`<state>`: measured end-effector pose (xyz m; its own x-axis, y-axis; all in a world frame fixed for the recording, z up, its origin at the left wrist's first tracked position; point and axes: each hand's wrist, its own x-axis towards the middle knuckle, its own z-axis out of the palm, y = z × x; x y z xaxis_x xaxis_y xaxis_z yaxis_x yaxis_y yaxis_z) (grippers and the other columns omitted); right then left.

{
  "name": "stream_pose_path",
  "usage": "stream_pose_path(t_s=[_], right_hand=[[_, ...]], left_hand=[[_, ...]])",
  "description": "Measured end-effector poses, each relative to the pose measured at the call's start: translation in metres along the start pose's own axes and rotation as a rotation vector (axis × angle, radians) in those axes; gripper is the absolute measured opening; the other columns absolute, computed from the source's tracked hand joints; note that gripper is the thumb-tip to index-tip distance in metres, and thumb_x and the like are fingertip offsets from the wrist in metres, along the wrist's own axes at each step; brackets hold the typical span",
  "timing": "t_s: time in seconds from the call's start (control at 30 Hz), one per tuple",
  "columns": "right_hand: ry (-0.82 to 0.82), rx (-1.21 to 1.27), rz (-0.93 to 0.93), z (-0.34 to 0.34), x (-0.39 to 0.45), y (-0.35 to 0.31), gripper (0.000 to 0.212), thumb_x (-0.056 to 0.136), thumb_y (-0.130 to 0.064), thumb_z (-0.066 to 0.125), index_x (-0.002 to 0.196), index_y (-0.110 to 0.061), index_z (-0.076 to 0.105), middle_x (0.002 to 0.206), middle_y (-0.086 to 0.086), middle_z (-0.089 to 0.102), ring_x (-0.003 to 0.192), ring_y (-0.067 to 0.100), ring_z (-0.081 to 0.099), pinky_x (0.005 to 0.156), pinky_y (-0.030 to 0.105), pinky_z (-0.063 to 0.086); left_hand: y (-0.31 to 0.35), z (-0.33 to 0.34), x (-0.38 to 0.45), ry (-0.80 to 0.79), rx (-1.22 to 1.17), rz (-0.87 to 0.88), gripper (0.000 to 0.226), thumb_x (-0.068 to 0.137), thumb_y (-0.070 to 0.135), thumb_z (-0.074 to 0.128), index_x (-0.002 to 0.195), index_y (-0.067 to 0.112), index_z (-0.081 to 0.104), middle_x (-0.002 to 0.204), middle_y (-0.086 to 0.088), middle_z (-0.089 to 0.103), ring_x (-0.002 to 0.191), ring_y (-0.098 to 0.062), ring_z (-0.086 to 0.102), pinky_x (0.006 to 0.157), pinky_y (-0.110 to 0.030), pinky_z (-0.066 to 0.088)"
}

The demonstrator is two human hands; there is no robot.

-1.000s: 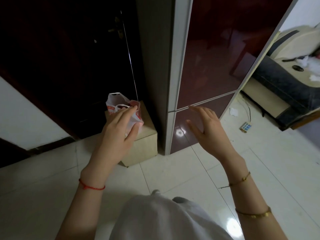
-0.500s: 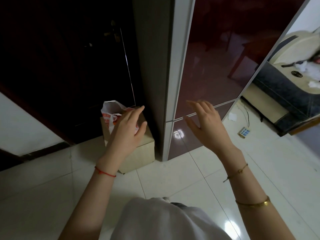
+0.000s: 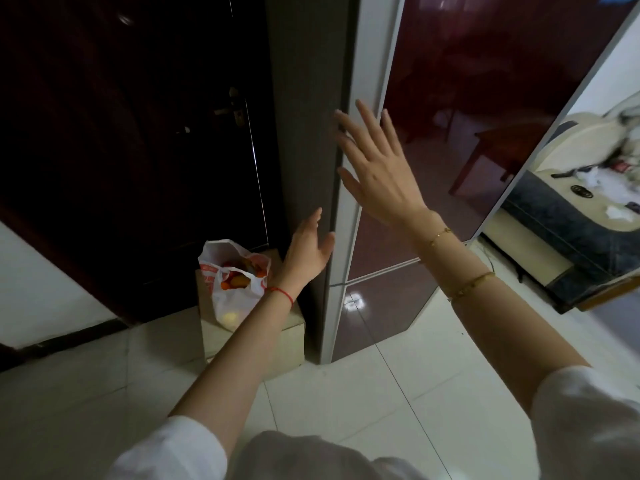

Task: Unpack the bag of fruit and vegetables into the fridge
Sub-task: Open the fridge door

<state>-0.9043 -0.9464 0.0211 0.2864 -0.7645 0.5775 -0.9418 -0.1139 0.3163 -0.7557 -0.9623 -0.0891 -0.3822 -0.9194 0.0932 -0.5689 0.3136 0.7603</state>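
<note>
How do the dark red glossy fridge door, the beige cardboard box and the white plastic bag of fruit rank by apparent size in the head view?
1. Dark red glossy fridge door
2. Beige cardboard box, partly hidden behind the forearm
3. White plastic bag of fruit

bag (image 3: 232, 292): white thin plastic carrier, red-orange print, mouth open and slumped, sits upright on a pale low box left of the fridge, in front of the dark door
contents: orange and red round pieces visible through the mouth, one pale yellow piece showing through the plastic low down
fridge (image 3: 450, 140): tall, glossy dark-red doors, pale silver edge trim, grey side panel, both doors closed
</note>
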Motion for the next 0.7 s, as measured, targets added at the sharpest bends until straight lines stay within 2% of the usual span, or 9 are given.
stream_pose_path(t_s=[0.17, 0.4, 0.7], right_hand=[[0.051, -0.100, -0.041, 0.008, 0.027, 0.006, 0.047, 0.097, -0.025, 0.047, 0.139, -0.005, 0.047, 0.158, 0.010, 0.029, 0.150, 0.035, 0.014, 0.120, 0.058, 0.014], [0.147, -0.169, -0.034, 0.017, 0.035, 0.013, 0.038, 0.097, -0.021, 0.049, 0.128, 0.000, 0.057, 0.149, 0.012, 0.043, 0.147, 0.035, 0.025, 0.120, 0.054, 0.021], [0.154, -0.161, 0.008, 0.020, 0.029, 0.010, 0.041, 0.098, -0.022, 0.050, 0.132, 0.000, 0.054, 0.156, 0.012, 0.034, 0.148, 0.032, 0.022, 0.123, 0.046, 0.015]], left_hand=[[0.012, 0.011, 0.025, -0.064, -0.032, -0.012, 0.062, 0.101, 0.025, 0.047, 0.154, 0.007, 0.022, 0.158, -0.016, 0.031, 0.145, -0.028, 0.034, 0.116, -0.039, 0.030], [0.015, 0.017, 0.048, -0.102, -0.029, -0.026, 0.058, 0.102, 0.021, 0.042, 0.153, 0.001, 0.023, 0.159, -0.019, 0.029, 0.147, -0.030, 0.029, 0.118, -0.036, 0.025], [0.012, 0.015, 0.047, -0.103, 0.035, 0.018, 0.052, 0.103, 0.013, 0.037, 0.152, 0.000, 0.024, 0.158, -0.019, 0.029, 0.146, -0.030, 0.030, 0.116, -0.033, 0.023]])
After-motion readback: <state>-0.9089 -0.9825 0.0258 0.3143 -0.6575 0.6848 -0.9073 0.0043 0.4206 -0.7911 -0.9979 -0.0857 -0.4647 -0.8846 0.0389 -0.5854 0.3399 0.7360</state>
